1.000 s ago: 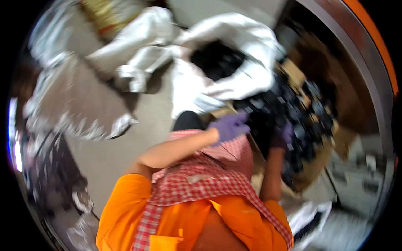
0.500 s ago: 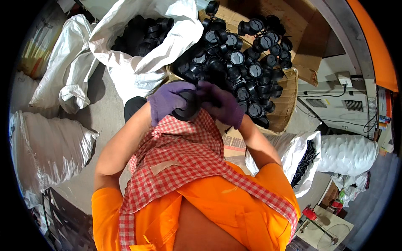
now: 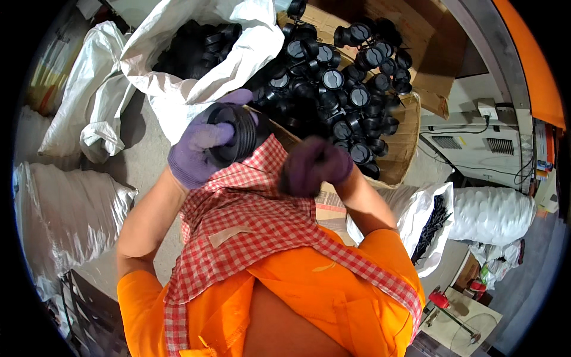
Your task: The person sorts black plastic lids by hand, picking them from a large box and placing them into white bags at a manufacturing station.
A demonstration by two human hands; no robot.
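L hand (image 3: 199, 146): fingers grasp blk ribbed part (image 3: 242, 134), near far edge of my apron (image 3: 238, 238); part is not yet put down.
R hand (image 3: 317, 166): blurred, fingers curled; cannot tell if smth is inside.
Carton (image 3: 409, 143): beyond R hand, many blk pcs w/ grey discs (image 3: 360, 95) are left.
White sack (image 3: 256, 44): open, blk pcs (image 3: 217, 44) already in; total qty unclear.

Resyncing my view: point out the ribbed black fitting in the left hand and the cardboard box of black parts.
Ribbed black fitting (image 3: 244, 137): head view, on its ridged side.
Cardboard box (image 3: 405, 141): head view, on its bare right side.
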